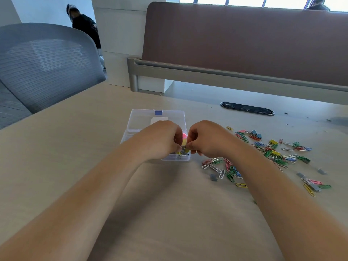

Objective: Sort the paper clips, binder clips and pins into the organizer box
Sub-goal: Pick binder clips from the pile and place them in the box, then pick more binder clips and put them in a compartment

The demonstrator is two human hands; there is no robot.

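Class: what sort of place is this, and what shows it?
Most likely an open-plan office: a brown partition screen behind the desk, a cable port in its top, a grey mesh chair.

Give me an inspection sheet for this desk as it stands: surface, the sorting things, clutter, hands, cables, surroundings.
Surface: pale wood desk, a few dark specks at far right.
Job's things: clear organizer box, lid open, mid-desk; loose coloured paper clips and binder clips spread to its right.
Clutter: small grey blocks among the clips; cannot tell what they are.
Hands: left hand and right hand meet over the box, both pinching a small yellow clip.
Cables: nothing seen; only an oval cable port.
Surroundings: grey mesh chair at left, brown partition behind, a person standing beyond.
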